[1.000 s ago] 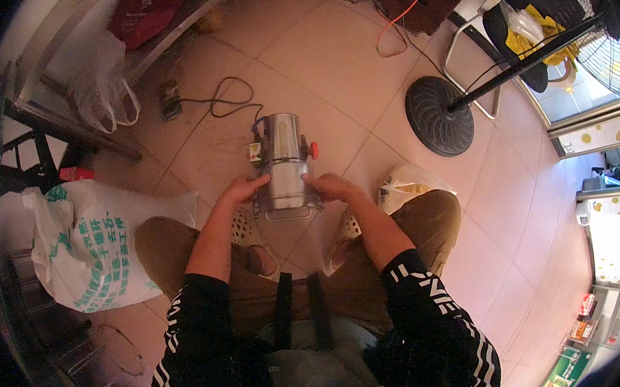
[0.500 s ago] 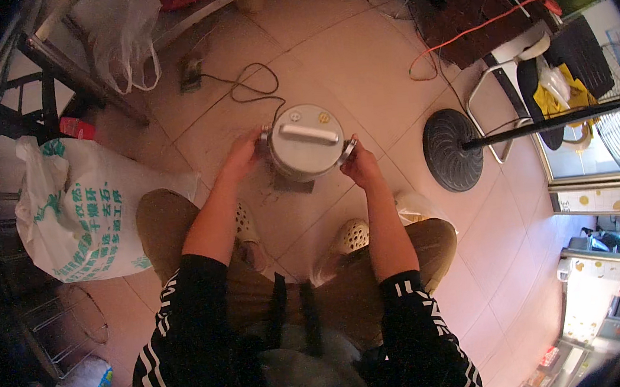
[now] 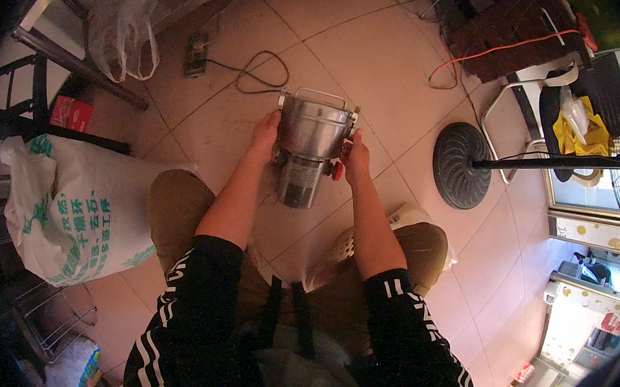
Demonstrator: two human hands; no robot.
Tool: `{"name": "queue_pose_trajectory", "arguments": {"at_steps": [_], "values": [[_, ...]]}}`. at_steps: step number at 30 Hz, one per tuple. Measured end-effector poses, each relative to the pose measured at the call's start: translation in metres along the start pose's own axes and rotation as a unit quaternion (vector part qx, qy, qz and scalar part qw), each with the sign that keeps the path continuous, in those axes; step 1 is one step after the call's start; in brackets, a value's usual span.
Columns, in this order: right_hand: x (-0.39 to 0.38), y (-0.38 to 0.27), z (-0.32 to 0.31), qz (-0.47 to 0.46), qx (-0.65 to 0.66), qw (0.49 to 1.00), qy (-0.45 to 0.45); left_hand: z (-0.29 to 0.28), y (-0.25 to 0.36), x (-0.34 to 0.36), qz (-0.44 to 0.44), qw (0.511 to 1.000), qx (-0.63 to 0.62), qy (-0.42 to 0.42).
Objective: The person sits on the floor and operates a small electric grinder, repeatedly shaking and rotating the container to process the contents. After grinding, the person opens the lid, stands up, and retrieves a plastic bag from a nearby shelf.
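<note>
A steel cylindrical appliance (image 3: 314, 129) is held tilted between my hands, its lid and wire handle pointing away from me and its narrower lower section toward me. A red knob (image 3: 337, 171) sits on its right side. My left hand (image 3: 266, 136) grips the left side near the clamp, and my right hand (image 3: 353, 156) grips the right side; fingers of both are partly hidden. A dark cord (image 3: 261, 55) runs behind it toward what looks like a power strip (image 3: 194, 55) on the floor.
A large white sack (image 3: 65, 209) lies at my left, with a red box (image 3: 71, 113) behind it. A round fan base (image 3: 460, 165) stands at my right with its pole and cage. An orange cord (image 3: 505, 50) and chair frames (image 3: 499, 127) are farther back. My knees flank the appliance.
The appliance has swung end over end in my hands: its lid, first toward me, faced up half a second ago and now points away. My hands moved farther forward with it.
</note>
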State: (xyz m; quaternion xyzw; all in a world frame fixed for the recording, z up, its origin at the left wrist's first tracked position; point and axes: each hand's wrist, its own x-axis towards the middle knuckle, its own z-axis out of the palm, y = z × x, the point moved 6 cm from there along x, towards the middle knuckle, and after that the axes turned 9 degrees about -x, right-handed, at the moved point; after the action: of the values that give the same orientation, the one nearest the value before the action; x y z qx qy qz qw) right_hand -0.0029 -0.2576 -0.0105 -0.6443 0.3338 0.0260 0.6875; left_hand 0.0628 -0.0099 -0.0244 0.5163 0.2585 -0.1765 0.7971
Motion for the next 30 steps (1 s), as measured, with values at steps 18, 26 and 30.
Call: {"name": "queue_pose_trajectory", "arguments": {"at_steps": [18,26,30], "values": [[-0.062,-0.017,-0.019,0.001,0.137,0.984,-0.116,-0.036,0.008,-0.027,0.011,0.992,-0.079,-0.093],[-0.102,0.013,-0.039,0.097,-0.142,0.960,-0.221,-0.057,-0.010,-0.071,-0.079,0.945,0.276,-0.156],[-0.131,0.020,-0.036,0.172,-0.209,0.905,-0.327,-0.046,-0.008,-0.094,0.025,0.876,0.430,-0.215]]}}
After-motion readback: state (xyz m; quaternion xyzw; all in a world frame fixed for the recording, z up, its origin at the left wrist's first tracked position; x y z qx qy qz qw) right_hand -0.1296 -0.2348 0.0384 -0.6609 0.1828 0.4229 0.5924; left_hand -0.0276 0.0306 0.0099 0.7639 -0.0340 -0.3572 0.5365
